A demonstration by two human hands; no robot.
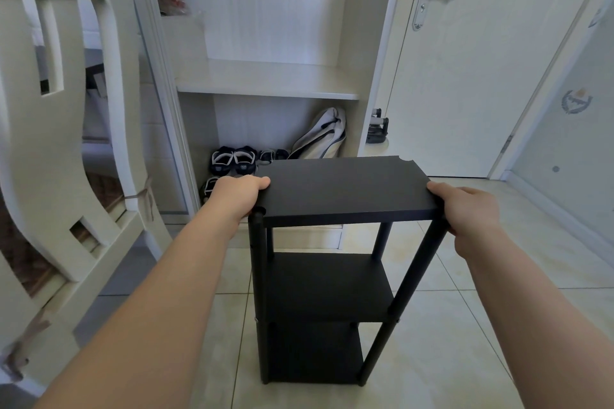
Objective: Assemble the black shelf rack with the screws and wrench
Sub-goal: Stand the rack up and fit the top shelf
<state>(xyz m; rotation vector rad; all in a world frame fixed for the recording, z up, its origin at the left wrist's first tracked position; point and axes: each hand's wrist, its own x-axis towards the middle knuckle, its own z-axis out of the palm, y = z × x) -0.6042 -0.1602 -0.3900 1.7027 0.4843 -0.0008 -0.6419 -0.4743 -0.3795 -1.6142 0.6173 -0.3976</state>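
The black shelf rack [332, 285] stands upright on the tiled floor, with three boards joined by round black posts. Its top board [345, 189] is level, with corner notches showing at the far right and near left. My left hand [237, 194] grips the top board's left edge, thumb on the upper face. My right hand [468, 212] grips the board's right edge, fingers curled under beside the near right post [422, 262]. No screws or wrench are in view.
An open white wardrobe [265, 83] stands behind the rack, with sandals [234, 161] and a white bag [320, 136] on its floor. A white chair [66, 143] is close on the left. A closed door [465, 60] is at the right.
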